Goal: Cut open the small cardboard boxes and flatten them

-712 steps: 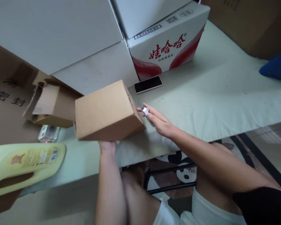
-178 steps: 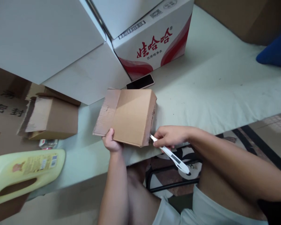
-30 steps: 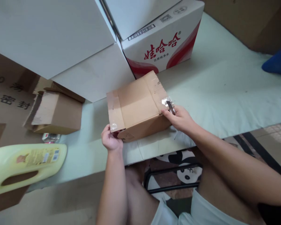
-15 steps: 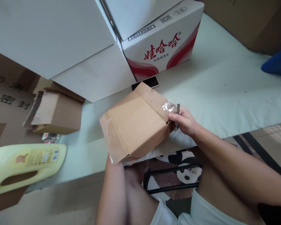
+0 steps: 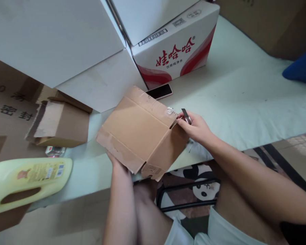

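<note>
A small brown cardboard box (image 5: 140, 132) with torn clear tape on its flaps is held tilted above the table's front edge. My left hand (image 5: 115, 162) grips it from below, its fingers hidden behind the cardboard. My right hand (image 5: 195, 128) is closed at the box's right top corner, pinching a utility knife (image 5: 185, 115). Only the knife's short tip shows, next to a curl of tape on the flap.
A phone (image 5: 159, 91) lies just behind the box. Behind it stand a white carton with red print (image 5: 175, 51) and large white boxes (image 5: 66, 44). An open small cardboard box (image 5: 60, 124) and a yellow bottle (image 5: 28, 180) are at the left. A blue object (image 5: 302, 66) lies far right on the pale green tabletop (image 5: 244, 98).
The box has been turned and tilted over the last second, and its near flap now hangs toward me. My left hand moved from its left corner to underneath. My right hand stayed at the taped corner.
</note>
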A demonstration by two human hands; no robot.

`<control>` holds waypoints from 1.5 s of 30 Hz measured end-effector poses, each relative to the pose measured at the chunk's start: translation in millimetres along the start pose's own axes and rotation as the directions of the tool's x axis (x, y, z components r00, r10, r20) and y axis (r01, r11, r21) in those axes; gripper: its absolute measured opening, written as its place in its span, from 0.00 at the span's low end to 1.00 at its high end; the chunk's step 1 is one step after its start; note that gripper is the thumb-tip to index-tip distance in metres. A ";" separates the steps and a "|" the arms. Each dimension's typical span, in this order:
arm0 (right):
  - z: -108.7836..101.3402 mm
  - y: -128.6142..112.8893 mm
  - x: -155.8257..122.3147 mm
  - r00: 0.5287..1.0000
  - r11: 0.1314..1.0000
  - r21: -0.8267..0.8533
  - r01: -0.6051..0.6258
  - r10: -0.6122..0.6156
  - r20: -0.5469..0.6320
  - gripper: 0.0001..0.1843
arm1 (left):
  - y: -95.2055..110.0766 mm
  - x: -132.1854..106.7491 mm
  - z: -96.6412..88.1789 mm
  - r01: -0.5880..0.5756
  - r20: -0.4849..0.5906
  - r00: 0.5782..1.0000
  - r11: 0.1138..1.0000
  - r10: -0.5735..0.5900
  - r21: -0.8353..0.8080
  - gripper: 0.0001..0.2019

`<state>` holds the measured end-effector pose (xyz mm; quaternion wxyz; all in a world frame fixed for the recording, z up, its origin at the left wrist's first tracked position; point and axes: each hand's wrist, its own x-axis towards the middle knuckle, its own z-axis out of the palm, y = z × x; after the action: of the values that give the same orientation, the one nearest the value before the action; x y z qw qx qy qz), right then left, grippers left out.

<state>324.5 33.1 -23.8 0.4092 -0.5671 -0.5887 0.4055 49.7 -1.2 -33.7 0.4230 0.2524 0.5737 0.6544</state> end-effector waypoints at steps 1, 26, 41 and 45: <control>0.1 -0.2 -0.4 1.000 1.000 -0.011 0.011 -0.011 0.006 0.12 | 2.4 -0.5 2.8 0.024 -0.020 0.999 0.999 -0.025 -0.024 0.25; 7.2 2.2 -3.5 0.996 0.993 -0.118 0.008 0.003 0.085 0.13 | 7.6 -11.9 8.9 0.246 -0.061 0.964 0.958 -0.258 -0.149 0.20; 8.7 1.5 -4.0 0.993 0.991 -0.134 -0.021 0.036 0.114 0.14 | 2.3 -8.6 1.0 0.283 0.000 0.958 0.940 -0.288 -0.191 0.18; 9.1 1.5 -4.6 0.992 0.992 -0.127 -0.027 0.042 0.121 0.14 | 4.2 -10.3 2.2 0.288 0.010 0.957 0.937 -0.291 -0.198 0.18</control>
<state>316.5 28.4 -28.4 0.3287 -0.5757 -0.6270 0.4091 55.7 -8.6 -27.6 0.5321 0.1157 0.5407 0.6412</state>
